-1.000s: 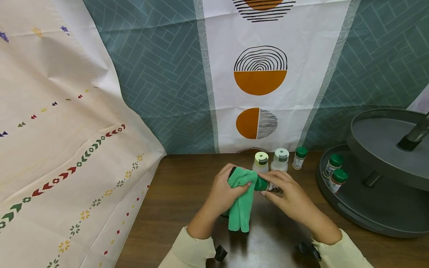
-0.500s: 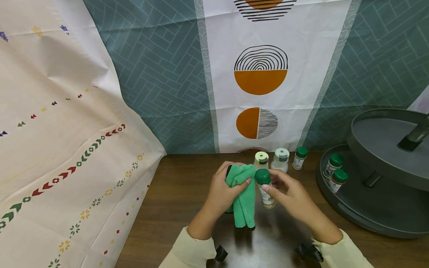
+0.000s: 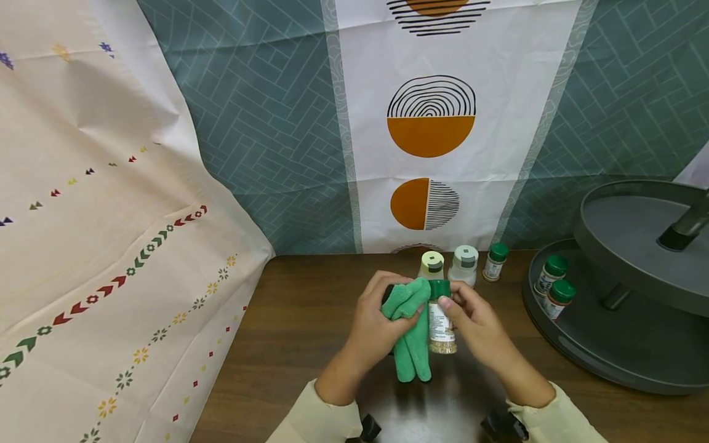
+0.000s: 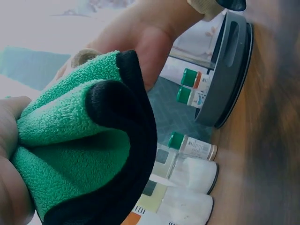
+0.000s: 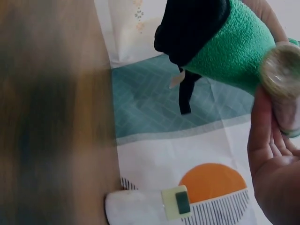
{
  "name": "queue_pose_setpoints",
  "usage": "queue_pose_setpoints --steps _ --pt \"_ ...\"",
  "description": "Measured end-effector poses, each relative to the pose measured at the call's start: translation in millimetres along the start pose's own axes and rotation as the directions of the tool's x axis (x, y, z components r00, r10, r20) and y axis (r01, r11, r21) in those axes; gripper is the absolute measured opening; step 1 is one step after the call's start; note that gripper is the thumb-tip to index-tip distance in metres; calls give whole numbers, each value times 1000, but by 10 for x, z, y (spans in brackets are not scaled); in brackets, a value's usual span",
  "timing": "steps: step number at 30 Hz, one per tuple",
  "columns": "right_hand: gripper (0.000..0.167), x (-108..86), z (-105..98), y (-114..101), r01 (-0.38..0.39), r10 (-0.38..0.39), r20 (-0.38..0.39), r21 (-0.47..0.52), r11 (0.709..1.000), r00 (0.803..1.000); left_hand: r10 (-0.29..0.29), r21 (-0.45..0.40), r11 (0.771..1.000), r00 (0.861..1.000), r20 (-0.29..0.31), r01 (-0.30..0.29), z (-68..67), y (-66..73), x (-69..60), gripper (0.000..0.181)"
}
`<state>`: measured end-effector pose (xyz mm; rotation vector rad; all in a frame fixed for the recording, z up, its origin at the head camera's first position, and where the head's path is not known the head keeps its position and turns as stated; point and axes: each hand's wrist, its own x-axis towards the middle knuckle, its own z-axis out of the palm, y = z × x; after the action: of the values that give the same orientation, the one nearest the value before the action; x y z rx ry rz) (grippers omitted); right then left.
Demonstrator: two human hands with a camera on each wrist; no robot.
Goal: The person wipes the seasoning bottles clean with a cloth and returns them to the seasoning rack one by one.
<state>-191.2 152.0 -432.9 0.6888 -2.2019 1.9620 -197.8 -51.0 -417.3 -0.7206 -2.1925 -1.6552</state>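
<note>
My left hand [image 3: 372, 326] grips a folded green cloth [image 3: 410, 351] with dark edging; its lower end hangs down in the head view. In the left wrist view the cloth [image 4: 79, 126] fills the foreground. Right beside it, my right hand [image 3: 480, 329] holds a spice jar [image 3: 441, 326] with a green lid and white label, thumb and fingers near its top. The jar stands about upright above the table, its lid at the cloth's right side. Its base [image 5: 283, 70] faces the right wrist camera. Cloth and fingers hide part of the lid.
Behind the hands stand a yellow-lidded bottle [image 3: 432, 264], a white-lidded bottle [image 3: 464, 264] and a green-lidded jar [image 3: 495, 261]. At right, a two-tier grey tray [image 3: 604, 363] bears two green-lidded jars [image 3: 556, 299] on its lower level. Cloth drapes [image 3: 249, 123] hang behind the wooden table [image 3: 288, 344].
The spice jar has turned from lying nearly sideways, lid toward the cloth, to upright with its label showing. The left hand and cloth shifted slightly right, closer against the jar.
</note>
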Motion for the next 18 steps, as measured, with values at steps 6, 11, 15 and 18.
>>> queue_pose_setpoints --steps 6,11,15,18 --pt "23 -7 34 -2 -90 101 -105 107 990 989 80 31 996 991 106 -84 71 27 -61 38" --pt "26 13 15 -25 -124 165 -191 211 970 968 161 53 983 963 215 -176 148 61 -106 40" --pt "23 14 -14 -39 -123 188 -181 321 939 965 144 42 986 947 286 -163 154 107 -116 40" --pt "27 8 -24 -51 -154 226 -187 338 929 956 101 24 993 946 308 -114 145 114 -110 39"
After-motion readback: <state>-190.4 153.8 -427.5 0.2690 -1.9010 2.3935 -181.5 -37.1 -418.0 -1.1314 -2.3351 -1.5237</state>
